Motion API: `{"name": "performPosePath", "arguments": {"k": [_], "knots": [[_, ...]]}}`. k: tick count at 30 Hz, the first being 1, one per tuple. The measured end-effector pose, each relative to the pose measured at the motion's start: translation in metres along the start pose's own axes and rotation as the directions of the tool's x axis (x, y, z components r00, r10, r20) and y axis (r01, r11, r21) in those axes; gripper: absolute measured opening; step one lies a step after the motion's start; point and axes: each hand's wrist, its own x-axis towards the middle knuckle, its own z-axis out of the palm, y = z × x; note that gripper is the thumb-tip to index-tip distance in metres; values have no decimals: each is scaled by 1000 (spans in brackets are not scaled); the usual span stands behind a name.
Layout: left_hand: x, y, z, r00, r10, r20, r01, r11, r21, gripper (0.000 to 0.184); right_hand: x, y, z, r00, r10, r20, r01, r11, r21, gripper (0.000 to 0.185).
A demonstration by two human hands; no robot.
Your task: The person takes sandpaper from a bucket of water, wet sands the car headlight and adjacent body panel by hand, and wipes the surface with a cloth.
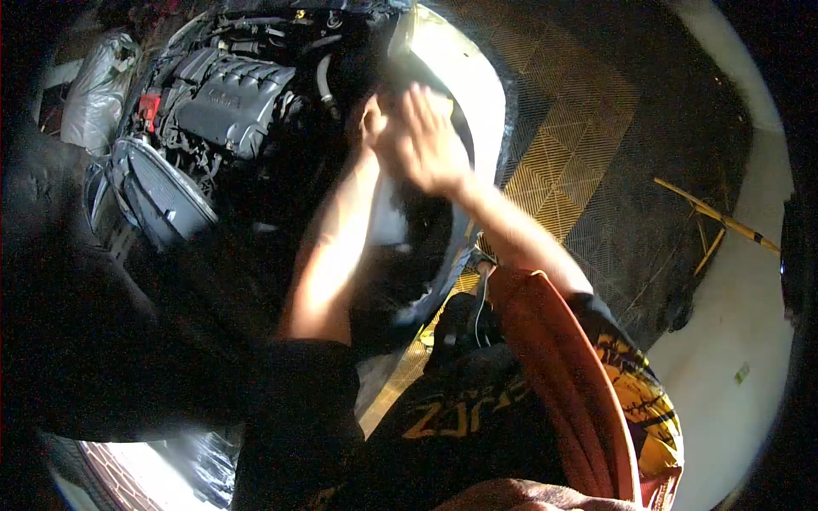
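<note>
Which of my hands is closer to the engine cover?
Your left hand: it is on the side toward the dark engine cover. Your right hand is farther from it, toward the pale, brightly lit body panel.

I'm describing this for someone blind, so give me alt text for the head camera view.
A person's left hand and blurred right hand, its fingers extended, are close together by a pale curved panel; what lies beneath them is unclear. Toward picture left is an engine bay with a dark engine cover; toward picture right, patterned yellow-and-black flooring.
</note>
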Motion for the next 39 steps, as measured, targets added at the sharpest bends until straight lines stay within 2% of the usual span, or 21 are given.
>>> {"name": "performPosePath", "arguments": {"k": [1,3,5,7,10,12,14,16,17,18,20,22,24,26,28,29,31,33,37,38,39], "knots": [[16,18,-33,981,-114,-158,49,930,-364,30,-29,-25,-14,997,19,69,-22,998,52,68],[39,45,-84,920,-392,26,218,455,-864,19,-54,-27,-13,991,17,132,-34,991,129,71],[45,54,-107,876,-465,125,294,311,-904,19,-15,4,2,997,-75,35,76,997,-18,52],[51,53,-113,885,-452,111,320,416,-851,19,50,53,16,875,-468,-125,387,830,-402,17],[51,52,-116,913,-407,44,299,590,-750,19,50,64,30,864,-503,-27,387,697,-604,47],[57,54,-117,941,-324,-96,198,759,-620,20,-5,14,1,992,-108,64,110,993,-34,61],[68,58,-128,940,-298,-168,144,791,-595,20,-24,-10,-15,981,33,193,-27,999,-36,67],[66,63,-150,894,-445,45,230,371,-900,20,13,33,13,995,-94,-36,94,995,12,66],[68,66,-167,848,-508,150,244,123,-962,20,36,75,57,976,-162,-146,141,980,-139,61],[65,62,-156,837,-510,197,286,101,-953,20,69,92,43,863,-501,-61,345,673,-655,54],[62,60,-145,859,-476,189,350,276,-895,20,68,68,37,974,-205,-101,174,953,-250,31],[59,58,-131,885,-437,161,356,411,-839,19,1,17,-7,940,-317,123,336,816,-470,52],[62,54,-132,901,-415,131,346,501,-793,19,-49,-60,-31,995,64,83,-77,984,160,55],[63,52,-132,912,-393,112,340,576,-744,18,-51,-50,-23,993,-32,117,22,996,90,57],[67,48,-131,927,-365,91,321,642,-696,18,-19,-16,-12,962,-240,133,269,923,-275,62],[67,46,-129,931,-357,78,314,672,-671,18,11,-5,-5,984,-169,62,179,957,-230,61],[68,43,-129,942,-331,57,294,731,-615,17,-4,-20,-4,970,-210,122,241,766,-595,60],[69,48,-129,959,-282,10,241,801,-548,17,-34,-55,-17,982,-69,176,121,944,-306,62],[72,46,-123,963,-269,-3,232,837,-495,18,-55,-76,-28,998,-10,62,3,995,102,67],[73,45,-123,958,-287,11,253,823,-509,19,-35,-40,-7,998,-40,-46,41,999,5,65],[70,43,-118,954,-297,27,268,812,-519,19,-17,1,5,980,-200,23,189,876,-443,62]]}}
